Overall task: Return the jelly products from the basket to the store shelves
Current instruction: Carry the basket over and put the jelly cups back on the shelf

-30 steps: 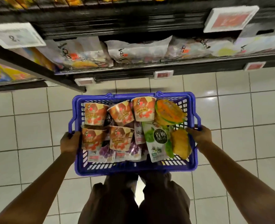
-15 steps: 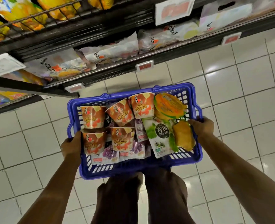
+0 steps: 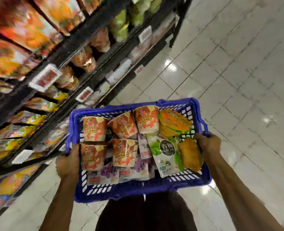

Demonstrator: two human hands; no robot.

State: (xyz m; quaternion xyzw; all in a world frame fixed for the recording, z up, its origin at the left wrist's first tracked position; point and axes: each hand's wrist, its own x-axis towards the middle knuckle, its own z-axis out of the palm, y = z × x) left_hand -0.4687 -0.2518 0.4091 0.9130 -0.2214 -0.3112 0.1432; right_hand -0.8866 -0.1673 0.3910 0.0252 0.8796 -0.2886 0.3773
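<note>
Blue basket [image 3: 138,192] between two hands [image 3: 68,164] [image 3: 208,142]: five orange cups [image 3: 94,129] [image 3: 123,125] [image 3: 147,119] [image 3: 92,157] [image 3: 124,152], one green pouch [image 3: 166,152]

Gripped by the right fingers [image 3: 200,137] and left fingers [image 3: 74,154], the basket [image 3: 138,190] is slotted blue plastic, faintly shiny. Between them, cups [image 3: 94,129] and a pouch [image 3: 166,152] wear glossy printed film. Floor [image 3: 238,80] tiles gleam; shelves [image 3: 81,40] look dark matt metal.

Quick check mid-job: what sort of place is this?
Most likely a supermarket aisle. Dark shelves packed with bagged goods run along the left, price tags clip to their edges, and the left hand and right hand grip a blue basket of jelly cups over a tiled floor.
</note>
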